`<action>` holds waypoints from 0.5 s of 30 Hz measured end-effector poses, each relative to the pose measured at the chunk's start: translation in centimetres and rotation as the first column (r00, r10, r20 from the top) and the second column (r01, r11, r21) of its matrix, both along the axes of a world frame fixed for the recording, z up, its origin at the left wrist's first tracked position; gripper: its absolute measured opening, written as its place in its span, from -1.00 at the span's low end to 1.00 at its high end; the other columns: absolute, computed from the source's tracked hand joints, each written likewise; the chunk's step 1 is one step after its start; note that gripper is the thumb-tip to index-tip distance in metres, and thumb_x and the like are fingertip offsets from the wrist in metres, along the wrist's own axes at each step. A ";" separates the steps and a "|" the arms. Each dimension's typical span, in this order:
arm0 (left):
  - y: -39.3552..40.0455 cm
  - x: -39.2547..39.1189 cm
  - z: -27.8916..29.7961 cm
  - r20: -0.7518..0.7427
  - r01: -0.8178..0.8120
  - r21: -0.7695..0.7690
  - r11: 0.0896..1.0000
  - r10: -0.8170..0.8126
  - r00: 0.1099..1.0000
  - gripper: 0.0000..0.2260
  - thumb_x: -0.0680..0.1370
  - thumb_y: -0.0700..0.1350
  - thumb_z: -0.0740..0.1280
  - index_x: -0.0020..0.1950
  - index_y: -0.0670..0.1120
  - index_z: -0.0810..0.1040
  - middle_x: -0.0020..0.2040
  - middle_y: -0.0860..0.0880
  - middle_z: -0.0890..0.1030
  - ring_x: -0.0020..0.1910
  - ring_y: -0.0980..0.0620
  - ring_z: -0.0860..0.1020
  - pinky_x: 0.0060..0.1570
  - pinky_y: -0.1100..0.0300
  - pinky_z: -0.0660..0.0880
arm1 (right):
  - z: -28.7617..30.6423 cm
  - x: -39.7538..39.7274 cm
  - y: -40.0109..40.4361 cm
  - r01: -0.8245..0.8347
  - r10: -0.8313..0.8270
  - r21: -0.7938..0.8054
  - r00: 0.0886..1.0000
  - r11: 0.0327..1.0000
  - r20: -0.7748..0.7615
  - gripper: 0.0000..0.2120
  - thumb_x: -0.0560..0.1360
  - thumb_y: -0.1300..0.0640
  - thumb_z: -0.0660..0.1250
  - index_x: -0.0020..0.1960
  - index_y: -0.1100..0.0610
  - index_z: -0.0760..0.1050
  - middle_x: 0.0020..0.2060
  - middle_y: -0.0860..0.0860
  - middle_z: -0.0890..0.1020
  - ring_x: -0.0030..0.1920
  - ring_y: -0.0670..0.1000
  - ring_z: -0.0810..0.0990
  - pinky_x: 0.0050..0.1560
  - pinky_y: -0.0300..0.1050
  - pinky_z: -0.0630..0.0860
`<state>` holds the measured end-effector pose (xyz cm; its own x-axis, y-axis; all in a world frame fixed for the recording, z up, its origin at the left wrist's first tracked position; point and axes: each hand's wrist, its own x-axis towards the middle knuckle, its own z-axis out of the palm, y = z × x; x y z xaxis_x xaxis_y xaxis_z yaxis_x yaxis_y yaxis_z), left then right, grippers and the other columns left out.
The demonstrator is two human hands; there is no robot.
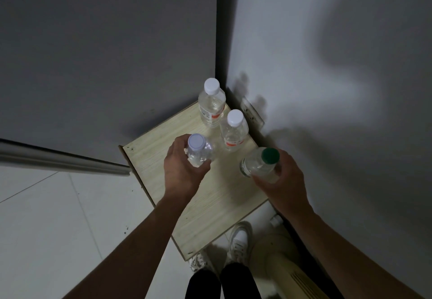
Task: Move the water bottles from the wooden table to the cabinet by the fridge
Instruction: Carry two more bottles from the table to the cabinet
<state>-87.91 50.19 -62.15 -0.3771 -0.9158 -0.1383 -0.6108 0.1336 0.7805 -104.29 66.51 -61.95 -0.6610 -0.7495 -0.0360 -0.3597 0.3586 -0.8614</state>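
A small light wooden cabinet top sits in the corner beside a grey fridge. Two clear water bottles with white caps and red labels stand upright at its far end, one at the back and one nearer. My left hand grips a clear bottle with a white cap over the cabinet's middle. My right hand grips a clear bottle with a green cap near the cabinet's right edge. Whether either held bottle touches the surface is hidden.
A white wall with a socket plate runs along the cabinet's right side. A cream fan heater stands on the floor at lower right, next to my white shoes. White tiled floor lies to the left.
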 end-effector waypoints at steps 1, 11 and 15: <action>0.0 -0.1 0.1 -0.001 -0.004 0.006 1.000 0.004 1.000 -0.38 0.30 -0.14 0.64 0.28 -0.02 0.46 0.16 0.04 0.58 0.10 0.01 0.55 0.11 -0.06 0.59 | 0.1 0.0 0.1 0.002 -0.002 0.010 1.000 1.000 0.008 -0.51 0.29 -0.20 0.51 0.12 -0.42 0.37 -0.03 -0.31 0.58 0.01 -0.15 0.61 0.04 -0.15 0.59; -0.5 0.2 1.5 0.115 0.053 0.030 0.998 -0.056 0.992 -0.34 0.29 -0.03 0.65 0.30 0.03 0.43 0.19 0.07 0.57 0.17 0.01 0.53 0.15 -0.08 0.56 | 1.3 -0.7 0.3 0.056 -0.065 0.100 0.993 0.993 0.098 -0.32 0.24 -0.14 0.58 0.29 -0.03 0.44 0.14 -0.06 0.60 0.14 -0.05 0.62 0.13 0.04 0.63; -0.9 0.8 4.8 0.144 0.079 0.017 0.997 -0.080 0.986 -0.33 0.30 0.04 0.63 0.33 0.03 0.43 0.25 0.06 0.56 0.21 0.01 0.51 0.18 -0.08 0.55 | 4.4 -0.9 -0.6 0.027 -0.041 0.136 0.994 0.990 0.101 -0.21 0.23 -0.24 0.54 0.37 -0.01 0.39 0.16 -0.07 0.56 0.15 -0.07 0.59 0.13 0.01 0.62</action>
